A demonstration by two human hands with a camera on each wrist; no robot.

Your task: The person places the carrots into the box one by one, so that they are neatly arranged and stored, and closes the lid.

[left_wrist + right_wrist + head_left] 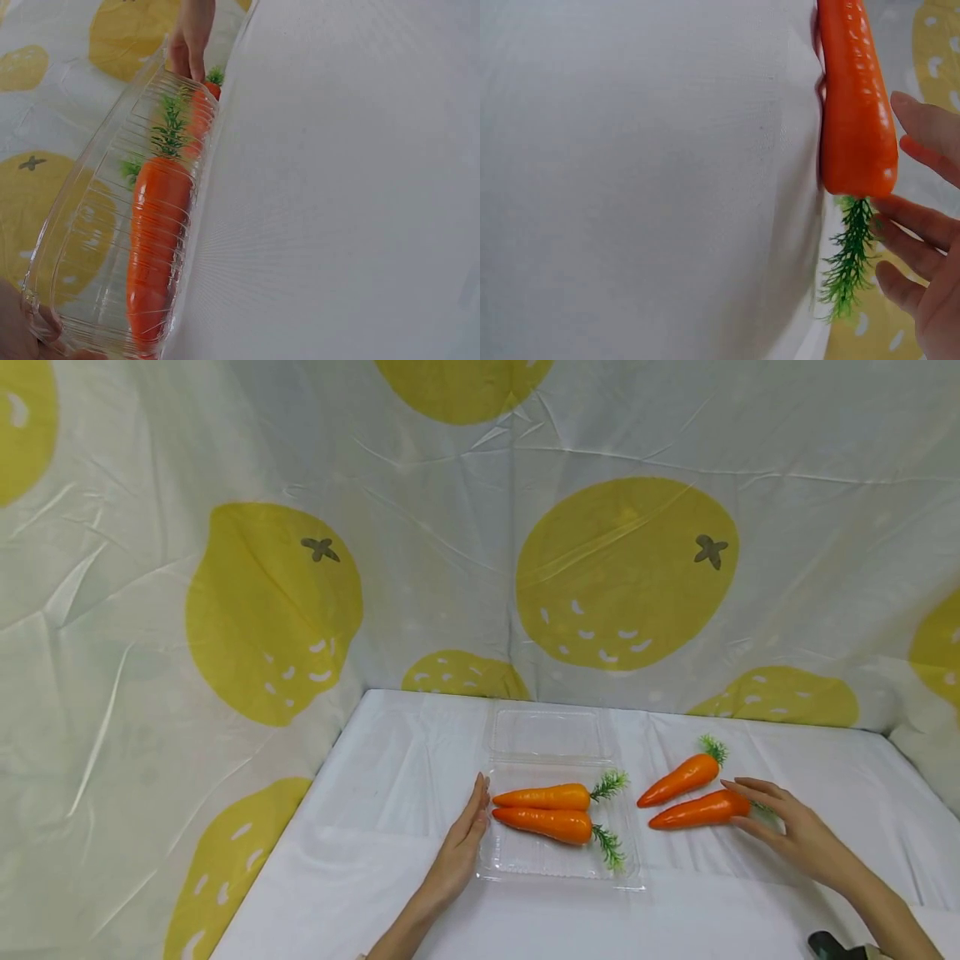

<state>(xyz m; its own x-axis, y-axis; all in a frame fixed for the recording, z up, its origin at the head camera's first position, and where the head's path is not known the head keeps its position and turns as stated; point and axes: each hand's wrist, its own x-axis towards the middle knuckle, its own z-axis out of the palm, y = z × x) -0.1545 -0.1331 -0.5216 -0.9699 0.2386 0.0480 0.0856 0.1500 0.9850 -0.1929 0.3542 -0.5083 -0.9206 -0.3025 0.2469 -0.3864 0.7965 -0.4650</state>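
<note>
A clear plastic clamshell box (558, 866) lies with its lid folded back, and two toy carrots (543, 797) with green tops rest in its base. Along the box's left wall my left hand (460, 845) stretches its fingers, touching the edge. In the left wrist view that hand (26, 337) shows only at the lower corner, by the box's end. To the right, my right hand (795, 831) spreads around the leafy end of the nearer loose carrot (701, 811). Its fingertips (905, 101) are right beside the thick end of this carrot (859, 142), thumb and fingers apart.
Another loose carrot (681, 779) lies just behind the one at my right hand. The box lid (551, 732) lies flat toward the back of the white-covered table (360, 860). A lemon-print curtain (442, 568) hangs behind and at the left. A dark object (828, 946) shows by the right wrist.
</note>
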